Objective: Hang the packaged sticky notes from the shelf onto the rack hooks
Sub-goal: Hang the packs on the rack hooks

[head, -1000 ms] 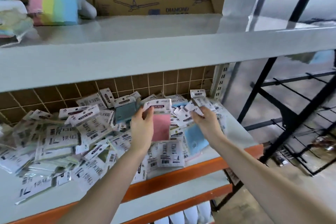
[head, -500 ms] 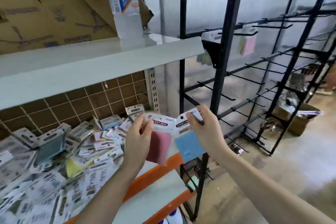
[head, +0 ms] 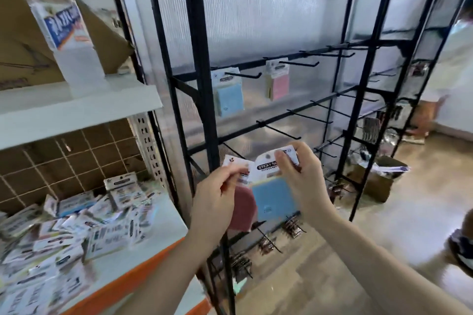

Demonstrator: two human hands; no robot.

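My left hand (head: 215, 202) grips a pink sticky-note pack (head: 242, 208) by its white header card. My right hand (head: 304, 181) pinches the header of a blue sticky-note pack (head: 275, 197), which overlaps the pink one. Both packs hang in front of the black rack (head: 202, 84), below its hook rows. On the top row, a blue pack (head: 229, 96) and a pink pack (head: 277, 82) hang from hooks. Bare hooks (head: 302, 64) stick out beside them and on the rows below. A heap of packaged notes (head: 76, 225) lies on the shelf (head: 158, 240) at lower left.
A plastic bottle (head: 69, 41) and cardboard boxes stand on the upper shelf. Small dark items hang on the rack's lowest hooks (head: 293, 225). A cardboard box (head: 376, 181) sits on the floor behind the rack. A person (head: 450, 59) stands at the far right.
The view swung right from the shelf heap to the rack. Both hands lifted the pink and blue packs off the shelf and carried them in front of the rack.
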